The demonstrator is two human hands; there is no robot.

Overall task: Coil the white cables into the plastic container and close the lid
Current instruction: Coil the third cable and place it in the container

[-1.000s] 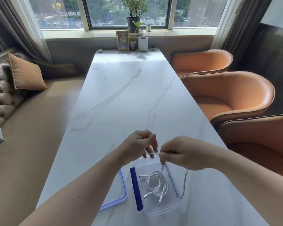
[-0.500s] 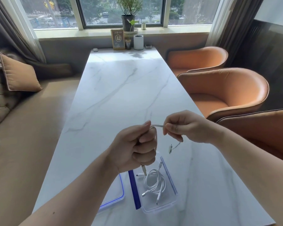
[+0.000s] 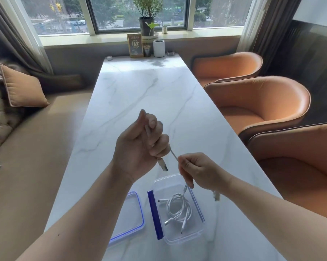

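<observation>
1. The loose cable (image 3: 173, 155) vanishes inside the clenched left hand (image 3: 140, 147); how it winds around those fingers cannot be told; its far plug (image 3: 216, 196) hangs blurred beside the right forearm.
2. Three orange chairs (image 3: 260, 102) line the right side of the marble table (image 3: 140, 87); a sofa cushion (image 3: 23, 87) lies to the left; a sign (image 3: 135, 45), a white cup (image 3: 158, 48) and a potted plant (image 3: 146, 25) stand by the window.
3. The left hand is closed on the cable, one plug (image 3: 163, 166) sticking out below it; the right hand (image 3: 198, 169) pinches the same cable, held taut between them; both hover above the open container (image 3: 179, 210), where a coiled cable (image 3: 178, 209) lies; the lid (image 3: 129, 215) rests just left of it.
</observation>
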